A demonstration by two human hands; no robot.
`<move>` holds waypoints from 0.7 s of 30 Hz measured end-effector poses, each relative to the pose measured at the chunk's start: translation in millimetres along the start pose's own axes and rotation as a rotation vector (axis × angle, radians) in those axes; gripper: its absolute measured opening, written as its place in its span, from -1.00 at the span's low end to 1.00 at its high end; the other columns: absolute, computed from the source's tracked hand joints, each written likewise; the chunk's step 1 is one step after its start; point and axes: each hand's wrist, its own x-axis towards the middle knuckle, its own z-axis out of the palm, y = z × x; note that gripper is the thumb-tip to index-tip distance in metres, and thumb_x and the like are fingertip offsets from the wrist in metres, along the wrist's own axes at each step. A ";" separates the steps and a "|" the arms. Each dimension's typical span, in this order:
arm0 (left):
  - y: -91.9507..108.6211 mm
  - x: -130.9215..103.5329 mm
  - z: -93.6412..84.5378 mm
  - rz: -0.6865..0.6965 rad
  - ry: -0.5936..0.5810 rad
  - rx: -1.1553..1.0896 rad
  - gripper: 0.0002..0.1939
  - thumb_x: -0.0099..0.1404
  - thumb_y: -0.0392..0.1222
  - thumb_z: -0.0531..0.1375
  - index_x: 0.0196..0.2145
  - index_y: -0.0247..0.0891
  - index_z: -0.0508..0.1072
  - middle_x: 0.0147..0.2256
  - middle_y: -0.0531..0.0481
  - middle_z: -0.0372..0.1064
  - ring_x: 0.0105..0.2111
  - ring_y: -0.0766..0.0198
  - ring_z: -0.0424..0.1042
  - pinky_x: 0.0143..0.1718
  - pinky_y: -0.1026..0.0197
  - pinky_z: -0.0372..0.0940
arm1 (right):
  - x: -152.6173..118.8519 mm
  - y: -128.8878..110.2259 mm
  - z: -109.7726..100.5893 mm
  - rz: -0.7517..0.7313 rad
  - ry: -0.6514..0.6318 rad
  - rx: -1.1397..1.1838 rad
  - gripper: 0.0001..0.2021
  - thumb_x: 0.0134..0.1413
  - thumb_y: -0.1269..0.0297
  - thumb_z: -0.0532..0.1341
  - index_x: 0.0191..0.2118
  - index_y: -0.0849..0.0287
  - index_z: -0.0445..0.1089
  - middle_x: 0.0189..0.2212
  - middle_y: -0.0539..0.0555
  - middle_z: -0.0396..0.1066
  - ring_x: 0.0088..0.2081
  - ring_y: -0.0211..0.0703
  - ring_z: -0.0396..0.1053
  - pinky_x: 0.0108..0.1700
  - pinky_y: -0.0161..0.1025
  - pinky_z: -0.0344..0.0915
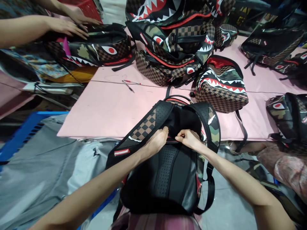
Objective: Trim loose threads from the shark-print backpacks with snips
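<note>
A black backpack (177, 166) leans against the table's front edge, its padded back panel facing me. Its shoulder straps (145, 127) carry brown check and camouflage patches and spread to both sides. My left hand (159, 138) is closed in a pinch at the upper part of the back panel, near a seam or opening there. Just to its right, my right hand (188, 138) pinches at the same edge, thumb and forefinger together. A small gap with a bit of red separates the two hands. Exactly what lies between the fingertips is hidden.
Several shark-mouth backpacks (168, 60) are piled on the pink table (91, 108); another bag (223, 86) lies right of the pile. Two pens (129, 85) lie left of it. At the upper left, a co-worker's hands (69, 27) rest on a backpack (105, 49).
</note>
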 end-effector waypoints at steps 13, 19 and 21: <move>-31.3 -31.6 20.5 0.691 0.311 -0.067 -0.81 0.29 -0.16 0.09 -0.40 -0.30 0.39 -0.18 -0.14 0.38 -0.18 0.15 0.31 -0.10 0.06 0.24 | 5.5 8.3 -7.0 -0.014 0.006 0.030 -0.80 0.02 0.14 0.14 -0.40 0.08 0.47 -0.44 -0.07 0.49 -0.35 -0.23 0.39 -0.37 -0.35 0.11; -39.7 -55.5 39.7 0.729 0.360 -0.011 -0.80 0.23 -0.17 0.16 -0.48 -0.34 0.39 -0.04 -0.26 0.31 0.00 -0.01 0.20 -0.02 -0.05 0.23 | 1.0 2.8 -10.1 0.005 -0.053 -0.081 -0.80 -0.01 0.10 0.16 -0.43 0.01 0.50 -0.51 -0.08 0.47 -0.36 -0.21 0.41 -0.41 -0.34 0.07; -39.4 -55.6 42.7 0.735 0.379 -0.022 -0.78 0.23 -0.16 0.16 -0.50 -0.35 0.39 -0.05 -0.28 0.32 0.00 -0.03 0.20 -0.03 -0.05 0.24 | 1.1 -0.4 -7.1 0.006 -0.067 -0.092 -0.81 -0.01 0.09 0.17 -0.42 -0.01 0.50 -0.53 -0.08 0.46 -0.38 -0.22 0.41 -0.42 -0.34 0.06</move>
